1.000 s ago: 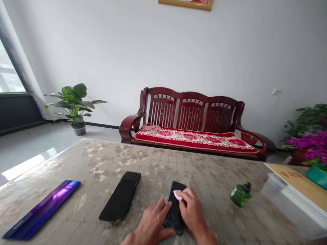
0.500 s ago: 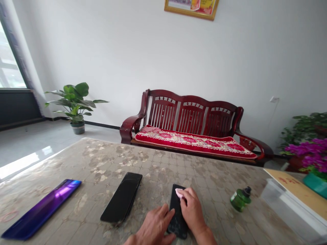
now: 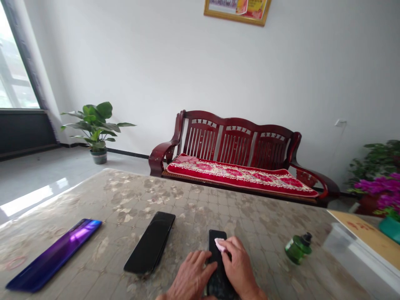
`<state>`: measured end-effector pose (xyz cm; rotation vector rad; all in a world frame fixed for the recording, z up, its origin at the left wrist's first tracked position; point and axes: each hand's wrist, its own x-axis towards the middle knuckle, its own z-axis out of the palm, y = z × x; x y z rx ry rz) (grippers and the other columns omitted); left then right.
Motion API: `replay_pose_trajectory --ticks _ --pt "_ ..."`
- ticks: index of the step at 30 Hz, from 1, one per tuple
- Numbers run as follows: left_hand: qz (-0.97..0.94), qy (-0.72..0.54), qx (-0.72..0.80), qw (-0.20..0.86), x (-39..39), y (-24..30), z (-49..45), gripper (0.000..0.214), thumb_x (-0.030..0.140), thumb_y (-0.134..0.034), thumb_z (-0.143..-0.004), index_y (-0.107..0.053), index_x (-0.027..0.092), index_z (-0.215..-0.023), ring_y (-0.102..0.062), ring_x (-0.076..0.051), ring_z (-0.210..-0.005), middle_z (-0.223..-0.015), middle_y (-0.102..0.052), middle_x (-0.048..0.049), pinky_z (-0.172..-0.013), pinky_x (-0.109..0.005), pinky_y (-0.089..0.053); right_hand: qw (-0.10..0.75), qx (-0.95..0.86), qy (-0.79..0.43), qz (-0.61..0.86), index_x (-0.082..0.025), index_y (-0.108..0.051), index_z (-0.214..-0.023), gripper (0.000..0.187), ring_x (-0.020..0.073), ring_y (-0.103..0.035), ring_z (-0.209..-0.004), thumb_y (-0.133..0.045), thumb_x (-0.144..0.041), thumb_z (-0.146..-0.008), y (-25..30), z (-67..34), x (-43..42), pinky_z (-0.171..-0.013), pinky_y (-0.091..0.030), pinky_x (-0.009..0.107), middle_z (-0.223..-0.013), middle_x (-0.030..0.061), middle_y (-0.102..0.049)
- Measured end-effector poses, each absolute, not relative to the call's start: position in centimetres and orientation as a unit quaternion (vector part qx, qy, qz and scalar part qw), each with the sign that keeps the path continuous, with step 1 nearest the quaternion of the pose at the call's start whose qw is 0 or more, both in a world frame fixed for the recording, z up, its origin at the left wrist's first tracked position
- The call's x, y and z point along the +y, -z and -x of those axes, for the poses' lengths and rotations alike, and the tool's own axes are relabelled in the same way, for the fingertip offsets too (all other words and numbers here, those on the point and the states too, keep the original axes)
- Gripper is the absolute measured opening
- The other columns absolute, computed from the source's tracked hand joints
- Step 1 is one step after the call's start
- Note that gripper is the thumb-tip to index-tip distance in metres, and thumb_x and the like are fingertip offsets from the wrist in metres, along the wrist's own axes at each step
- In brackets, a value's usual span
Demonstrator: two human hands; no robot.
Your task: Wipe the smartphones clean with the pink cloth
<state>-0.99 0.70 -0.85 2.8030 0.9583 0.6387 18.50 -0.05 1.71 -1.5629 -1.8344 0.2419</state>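
A black smartphone [image 3: 219,279] lies on the table between my two hands. My left hand [image 3: 192,275] holds it along its left edge, with the thumb and a finger reaching onto the dark face. A small pale pink cloth [image 3: 219,244] is pinched in the fingers of my right hand [image 3: 240,266] and pressed on the upper part of that phone. Left of my hands lies another black phone [image 3: 151,243]. Farther left is a shiny blue-purple phone [image 3: 56,258]. To the right stands a small green bottle [image 3: 296,250] with a black top.
A patterned cover lies over the table [image 3: 250,216]. At the right are a clear plastic box [image 3: 346,254], a tan board [image 3: 365,233] and purple flowers [image 3: 387,196]. Beyond the table stand a wooden bench [image 3: 237,141] and a potted plant [image 3: 98,125].
My right hand and the cloth sit slightly lower in view, still on the phone. The phone has shifted a little toward me. The whole view has moved slightly.
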Motion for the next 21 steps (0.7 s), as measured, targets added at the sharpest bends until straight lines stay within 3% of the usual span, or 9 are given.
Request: replay_pose_trajectory --ticks 5,12,21 --pt "-0.927 -0.197 0.316 0.043 0.8 1.4 1.2 0.068 0.046 -0.076 -0.068 -0.052 0.025 -0.128 -0.052 -0.035 -0.120 -0.137 -0.052 -0.0143 -0.100 -0.050 -0.043 0.295 -0.723 -0.066 0.621 -0.027 -0.072 -0.102 0.039 0.0175 -0.062 -0.091 -0.043 -0.008 -0.083 -2.5 -18.3 -0.5 -0.083 -0.047 0.025 -0.093 0.0043 -0.065" --pt "-0.926 -0.154 0.333 0.089 0.5 1.2 1.1 0.070 0.038 -0.074 -0.069 -0.050 0.025 -0.133 -0.046 -0.038 -0.129 -0.146 -0.045 -0.0173 -0.104 -0.055 -0.041 0.264 -0.715 -0.041 0.646 -0.026 -0.073 -0.101 0.038 0.0185 -0.062 -0.093 -0.041 -0.010 -0.087 -3.5 -18.6 2.6 -0.086 -0.046 0.027 -0.093 0.0061 -0.067" --pt "-0.922 -0.124 0.347 0.118 0.2 -0.8 0.8 0.069 0.032 -0.075 -0.068 -0.052 0.022 -0.132 -0.045 -0.039 -0.131 -0.147 -0.044 -0.0199 -0.105 -0.056 -0.040 0.281 -0.726 -0.067 0.624 -0.027 -0.073 -0.095 0.039 0.0181 -0.062 -0.090 -0.043 -0.007 -0.082 -3.0 -18.9 0.6 -0.081 -0.047 0.026 -0.089 0.0043 -0.065"
